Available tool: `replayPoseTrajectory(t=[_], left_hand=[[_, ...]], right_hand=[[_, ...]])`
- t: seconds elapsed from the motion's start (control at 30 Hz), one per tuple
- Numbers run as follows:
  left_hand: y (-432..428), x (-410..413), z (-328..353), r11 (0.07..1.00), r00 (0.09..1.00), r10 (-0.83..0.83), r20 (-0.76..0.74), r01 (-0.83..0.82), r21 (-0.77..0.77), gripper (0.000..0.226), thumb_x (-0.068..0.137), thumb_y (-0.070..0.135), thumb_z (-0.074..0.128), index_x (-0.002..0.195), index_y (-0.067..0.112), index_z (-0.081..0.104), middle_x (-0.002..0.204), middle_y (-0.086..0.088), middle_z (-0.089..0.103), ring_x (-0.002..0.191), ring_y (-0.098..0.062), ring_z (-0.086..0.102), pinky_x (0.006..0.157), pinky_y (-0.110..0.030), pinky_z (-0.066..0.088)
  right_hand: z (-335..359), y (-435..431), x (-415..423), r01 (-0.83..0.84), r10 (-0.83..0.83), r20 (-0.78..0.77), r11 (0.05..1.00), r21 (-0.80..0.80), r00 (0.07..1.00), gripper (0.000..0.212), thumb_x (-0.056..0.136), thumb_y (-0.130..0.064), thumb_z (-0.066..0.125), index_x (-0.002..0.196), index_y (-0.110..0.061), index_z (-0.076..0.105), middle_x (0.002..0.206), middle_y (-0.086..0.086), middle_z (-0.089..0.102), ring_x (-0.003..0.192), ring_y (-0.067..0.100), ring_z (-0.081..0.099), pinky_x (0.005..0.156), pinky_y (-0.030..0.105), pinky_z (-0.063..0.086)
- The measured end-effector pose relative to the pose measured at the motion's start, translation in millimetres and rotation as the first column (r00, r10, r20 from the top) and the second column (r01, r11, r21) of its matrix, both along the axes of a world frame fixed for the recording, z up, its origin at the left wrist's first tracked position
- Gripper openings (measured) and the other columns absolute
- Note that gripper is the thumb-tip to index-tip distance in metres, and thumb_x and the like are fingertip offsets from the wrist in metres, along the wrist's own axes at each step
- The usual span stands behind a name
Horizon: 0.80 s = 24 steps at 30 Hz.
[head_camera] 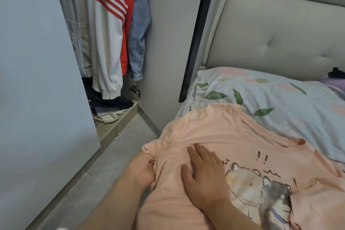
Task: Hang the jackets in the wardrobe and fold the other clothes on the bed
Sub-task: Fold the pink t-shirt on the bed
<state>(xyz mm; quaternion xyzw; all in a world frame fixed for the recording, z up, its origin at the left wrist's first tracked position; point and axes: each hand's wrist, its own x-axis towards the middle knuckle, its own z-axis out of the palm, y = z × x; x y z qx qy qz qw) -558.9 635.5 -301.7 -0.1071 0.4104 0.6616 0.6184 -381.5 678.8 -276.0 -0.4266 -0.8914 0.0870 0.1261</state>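
On the bed (298, 110), beside the open wardrobe (164, 43) where jackets (112, 33) hang, a pink shirt (214, 132) lies spread, print up; right hand (203, 177) presses flat on it, fingers straight; left hand (143, 170) pinches its bunched side edge.

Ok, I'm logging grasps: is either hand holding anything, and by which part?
The left hand pinches the pink T-shirt by bunched fabric at its sleeve; the right hand only lies flat on it.

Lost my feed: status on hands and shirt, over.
Left hand pinches pink T-shirt by sleeve. Right hand flat on it. Shirt spread on bed. Nothing obstructing.
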Motion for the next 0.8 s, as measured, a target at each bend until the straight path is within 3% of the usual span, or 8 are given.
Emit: replayPoseTrajectory(t=[0.1,0.2,0.27,0.47,0.57,0.63,0.7,0.8], left_hand=[[0,-2,4,0.981,0.985,0.173,0.015,-0.174,0.088,0.059,0.063,-0.007,0.027,0.113,-0.009,0.059,0.094,-0.026,0.068,0.087,-0.041,0.063,0.076,-0.050,0.055],[-4,-2,11,0.977,0.987,0.162,0.019,-0.164,0.138,0.045,0.083,0.019,0.042,0.104,-0.012,0.066,0.101,-0.029,0.069,0.093,-0.042,0.069,0.082,-0.048,0.051],[-5,-1,15,0.988,0.999,0.050,0.021,-0.052,0.146,0.063,0.094,0.045,0.050,0.109,-0.014,0.068,0.113,-0.031,0.066,0.104,-0.042,0.067,0.086,-0.049,0.050],[-2,8,24,0.993,0.999,0.044,-0.023,-0.041,0.113,0.044,0.081,-0.005,0.044,0.121,-0.018,0.054,0.116,-0.032,0.062,0.110,-0.042,0.062,0.097,-0.050,0.048],[0,6,22,0.991,0.994,0.102,-0.042,-0.098,0.089,0.048,0.074,-0.007,0.033,0.114,-0.017,0.057,0.107,-0.034,0.065,0.097,-0.045,0.067,0.081,-0.050,0.055],[1,2,26,0.987,0.987,0.144,-0.069,-0.138,0.084,0.042,0.083,-0.004,0.031,0.113,-0.014,0.059,0.106,-0.033,0.066,0.099,-0.044,0.066,0.085,-0.050,0.053],[4,-2,33,0.977,0.974,0.201,-0.101,-0.192,0.089,0.032,0.086,0.001,0.034,0.100,-0.011,0.061,0.086,-0.027,0.071,0.079,-0.038,0.071,0.072,-0.042,0.055],[10,-2,52,0.973,0.960,0.215,-0.180,-0.195,0.121,0.032,0.085,0.000,0.036,0.104,-0.003,0.062,0.086,-0.025,0.072,0.074,-0.036,0.072,0.066,-0.041,0.056]], right_hand=[[1,0,0,0.007,-0.007,-0.021,1.000,-0.011,1.000,0.071,0.089,-0.057,0.025,0.151,-0.027,0.039,0.160,-0.006,0.029,0.149,0.011,0.020,0.118,0.026,-0.006],[2,-1,0,0.001,-0.002,-0.015,1.000,-0.018,1.000,0.071,0.088,-0.058,0.024,0.151,-0.027,0.038,0.160,-0.007,0.029,0.149,0.011,0.020,0.117,0.025,-0.007],[1,0,0,0.006,-0.007,-0.016,1.000,-0.014,1.000,0.071,0.088,-0.058,0.025,0.151,-0.028,0.039,0.160,-0.007,0.029,0.148,0.010,0.020,0.117,0.024,-0.007],[-1,1,1,0.008,-0.008,-0.023,1.000,-0.016,1.000,0.074,0.086,-0.061,0.019,0.149,-0.028,0.040,0.160,-0.008,0.030,0.148,0.009,0.020,0.119,0.026,-0.004],[-1,2,1,0.010,-0.012,-0.042,0.999,-0.030,0.999,0.074,0.086,-0.061,0.020,0.148,-0.027,0.043,0.158,-0.007,0.032,0.147,0.009,0.022,0.121,0.028,-0.001],[2,1,2,0.013,-0.019,-0.113,0.998,-0.059,0.993,0.073,0.085,-0.061,0.023,0.144,-0.026,0.048,0.155,-0.006,0.039,0.145,0.011,0.028,0.122,0.030,0.006],[7,1,3,-0.001,-0.021,-0.204,0.995,-0.105,0.979,0.070,0.084,-0.060,0.026,0.140,-0.025,0.051,0.148,-0.008,0.047,0.139,0.012,0.036,0.121,0.035,0.016],[20,7,7,-0.060,-0.019,-0.240,0.946,-0.318,0.971,0.069,0.088,-0.061,0.026,0.146,-0.028,0.043,0.150,-0.015,0.041,0.139,0.007,0.032,0.119,0.032,0.016]])
